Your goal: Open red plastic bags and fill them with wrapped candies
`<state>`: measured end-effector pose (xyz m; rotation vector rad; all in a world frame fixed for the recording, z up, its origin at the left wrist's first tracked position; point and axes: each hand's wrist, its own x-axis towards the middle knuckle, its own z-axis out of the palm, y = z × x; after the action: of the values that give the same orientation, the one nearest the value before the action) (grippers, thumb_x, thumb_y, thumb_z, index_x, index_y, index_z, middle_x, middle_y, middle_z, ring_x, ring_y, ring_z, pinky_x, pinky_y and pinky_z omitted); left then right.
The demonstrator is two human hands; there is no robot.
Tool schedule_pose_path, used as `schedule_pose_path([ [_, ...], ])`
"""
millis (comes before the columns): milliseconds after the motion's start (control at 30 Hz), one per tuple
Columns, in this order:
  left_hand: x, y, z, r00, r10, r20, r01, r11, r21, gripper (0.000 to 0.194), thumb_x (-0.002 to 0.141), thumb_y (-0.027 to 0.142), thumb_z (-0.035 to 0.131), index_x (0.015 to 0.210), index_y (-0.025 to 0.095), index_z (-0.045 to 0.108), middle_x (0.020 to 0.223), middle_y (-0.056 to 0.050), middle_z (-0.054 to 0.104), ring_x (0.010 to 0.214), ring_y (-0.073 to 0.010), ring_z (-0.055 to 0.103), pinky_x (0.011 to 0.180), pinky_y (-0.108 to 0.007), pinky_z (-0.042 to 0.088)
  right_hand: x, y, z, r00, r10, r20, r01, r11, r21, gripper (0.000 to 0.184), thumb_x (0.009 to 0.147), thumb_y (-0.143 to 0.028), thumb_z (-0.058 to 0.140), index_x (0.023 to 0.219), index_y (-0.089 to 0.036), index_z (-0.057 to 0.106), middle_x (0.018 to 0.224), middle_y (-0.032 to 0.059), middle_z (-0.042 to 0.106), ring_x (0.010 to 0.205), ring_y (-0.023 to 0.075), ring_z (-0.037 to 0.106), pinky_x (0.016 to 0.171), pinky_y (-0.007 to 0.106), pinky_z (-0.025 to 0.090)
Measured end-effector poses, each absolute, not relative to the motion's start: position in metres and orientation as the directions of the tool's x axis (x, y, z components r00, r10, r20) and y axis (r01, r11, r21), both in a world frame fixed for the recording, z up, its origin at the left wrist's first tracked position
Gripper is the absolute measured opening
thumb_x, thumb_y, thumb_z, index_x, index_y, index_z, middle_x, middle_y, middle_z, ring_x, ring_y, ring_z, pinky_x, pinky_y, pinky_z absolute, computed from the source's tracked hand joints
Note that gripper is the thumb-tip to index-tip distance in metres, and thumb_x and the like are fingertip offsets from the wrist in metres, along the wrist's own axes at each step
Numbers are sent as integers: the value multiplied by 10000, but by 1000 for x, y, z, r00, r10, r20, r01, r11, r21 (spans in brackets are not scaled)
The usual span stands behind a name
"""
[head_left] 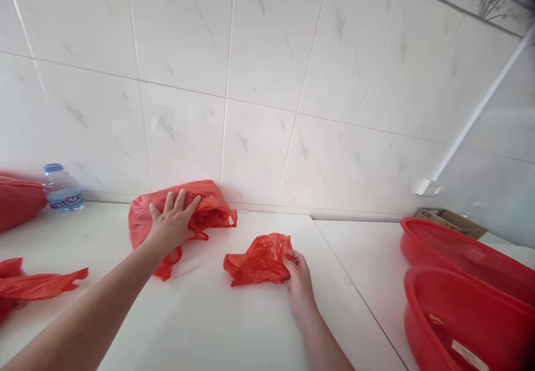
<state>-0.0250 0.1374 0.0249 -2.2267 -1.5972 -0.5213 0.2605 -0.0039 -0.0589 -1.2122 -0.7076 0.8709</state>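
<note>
Left end of the bench (217,326): a red bundle (19,201) near the back edge, cut off by the view, water bottle (62,190) upright just beside it, blue cap on. Nearer the front on that side, a loose red bag (42,284), crumpled, partly out of view.

Next, the large red bag (144,215), at the back edge by the tiled wall (267,148). Left hand (173,226) on top of it, open, fingers spread, not gripping. Handle loops hang loose toward the front and right. Contents, if any: can't tell.

Right of that, the small red bag (257,262), on the bench, set in from the back edge, left of the seam. Right hand (300,282) has its right side pinched between thumb and fingers. Bags are apart.

Status, my read: small bag separate and in hand, but crumpled, not flattened or folded. Large bag has its handles untied. Neither looks finished; can't tell how much is done overall.

Past the seam, right side: rear red basket (422,229) and near red basket (422,310), cardboard box (455,221) behind them toward the back corner.
</note>
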Motion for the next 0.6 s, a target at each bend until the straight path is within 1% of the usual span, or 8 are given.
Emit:
schedule_pose_path([
  [100, 0, 106, 35, 300, 753, 586, 908, -414, 67, 588, 813, 274, 512, 1382, 192, 391, 1500, -183, 266, 1386, -414, 165, 1016, -672, 189, 275, -18, -56, 427, 904, -2, -271, 126, -954, 397, 710, -233, 533, 1105, -200, 515, 1054, 70, 644, 909, 201, 622, 731, 303, 508],
  [167, 23, 82, 34, 330, 696, 638, 802, -563, 200, 432, 854, 254, 446, 1276, 192, 509, 1367, -147, 454, 1308, -332, 360, 1041, -526, 298, 277, -23, -53, 366, 931, -3, -305, 117, -945, 475, 661, -172, 520, 1136, -192, 528, 1043, 63, 660, 905, 199, 623, 736, 299, 499],
  [233, 46, 61, 25, 380, 725, 575, 630, -657, 413, 338, 865, 323, 458, 1159, 225, 593, 1239, -104, 557, 1135, -275, 529, 945, -414, 425, 276, -26, -50, 307, 952, -5, -324, 99, -941, 572, 601, -116, 510, 1168, -191, 537, 1022, 54, 676, 883, 200, 627, 720, 293, 490],
  [300, 65, 45, 9, 375, 825, 423, 499, -565, 657, 346, 830, 387, 519, 1145, 269, 598, 1229, -68, 573, 1033, -254, 583, 866, -378, 467, 274, -26, -48, 235, 972, 12, -323, 89, -942, 647, 567, -86, 505, 1204, -200, 537, 1014, 45, 682, 867, 200, 629, 714, 290, 480],
  [367, 77, 36, -8, 358, 885, 297, 433, -439, 787, 507, 767, 401, 595, 1253, 278, 520, 1210, -71, 593, 911, -234, 623, 772, -352, 495, 272, -26, -46, 177, 983, 49, -286, 99, -953, 666, 575, -89, 501, 1227, -219, 533, 1044, 42, 674, 878, 201, 626, 728, 296, 477],
  [433, 83, 30, -23, 361, 917, 171, 340, -300, 891, 620, 709, 327, 644, 1299, 265, 467, 1101, -64, 649, 802, -211, 642, 684, -316, 502, 270, -25, -46, 239, 966, 94, -158, 134, -978, 617, 612, -125, 502, 1218, -237, 538, 1113, 45, 645, 895, 201, 623, 738, 306, 482],
  [533, 84, 29, -36, 348, 935, 61, 204, -139, 969, 385, 688, 200, 593, 1072, 218, 589, 873, -27, 686, 735, -195, 639, 624, -277, 483, 265, -24, -46, 492, 854, 171, 94, 143, -985, 418, 697, -224, 535, 1114, -229, 558, 1140, 61, 599, 918, 202, 593, 735, 305, 473],
  [600, 82, 32, -39, 271, 960, 64, 167, -112, 980, 214, 707, 189, 542, 914, 191, 596, 801, -25, 668, 715, -188, 623, 610, -271, 468, 258, -26, -44, 596, 772, 222, 188, 135, -973, 251, 739, -291, 564, 980, -222, 557, 1028, 46, 596, 883, 186, 554, 737, 288, 445],
])
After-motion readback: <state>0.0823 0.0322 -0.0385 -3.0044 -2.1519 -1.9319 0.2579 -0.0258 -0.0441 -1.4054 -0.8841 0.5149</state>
